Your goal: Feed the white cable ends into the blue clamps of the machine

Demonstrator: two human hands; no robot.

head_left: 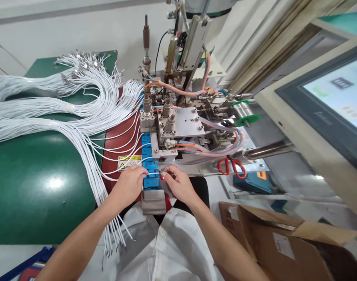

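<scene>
My left hand (132, 182) is closed in a pinch on a white cable (153, 173) at the near end of a row of blue fixture blocks (150, 182). The cable runs across one block toward my right hand (178, 183), whose thumb and fingers are pinched at its tip. Whatever lies between those fingertips is too small and hidden to make out. A red light glows right beside them. Further back, other white cables (127, 150) lead into the blue blocks. A large bundle of white cables (64, 125) lies to the left, its loose ends hanging over the near edge.
A metal machine (181, 125) with orange and clear air tubes stands ahead. Red-handled scissors (233, 167) and a green-ended wire spool (243, 113) are on its right side. A screen (339, 93) juts in at right, above a cardboard box (272, 242). The green table (43, 195) is at left.
</scene>
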